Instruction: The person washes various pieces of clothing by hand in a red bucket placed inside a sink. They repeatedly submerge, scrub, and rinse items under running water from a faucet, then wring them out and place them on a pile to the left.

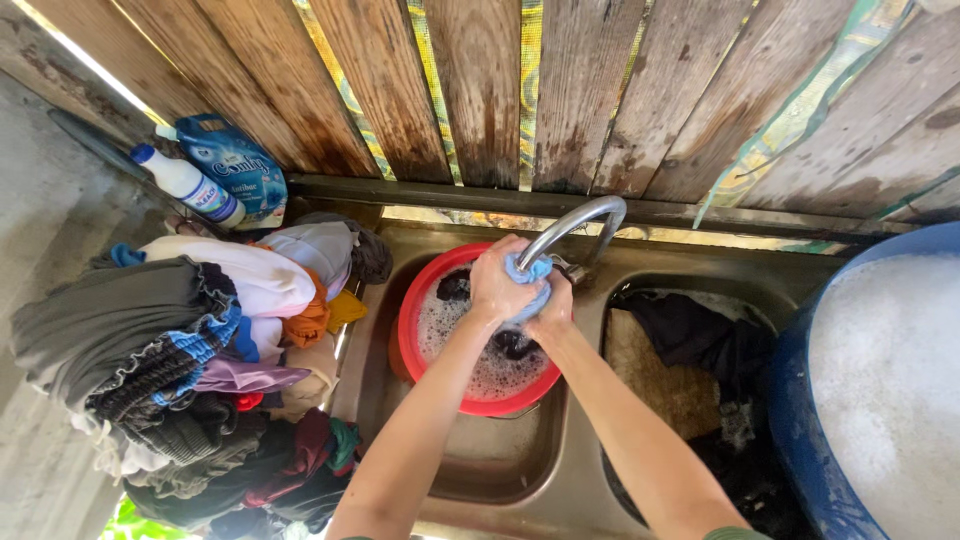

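Both my hands grip one small light-blue cloth over a red basin of soapy water. My left hand closes on the cloth's upper part. Just below and to the right, my right hand clasps its lower part. Dark garments float in the suds under my hands. The basin stands in the left bowl of a steel double sink. A curved metal tap arches right above my hands.
A heap of mixed clothes fills the counter on the left. A white bottle and a blue detergent pouch lean against the plank wall. Dark wet clothes lie in the right sink bowl. A blue tub of foam stands at the right.
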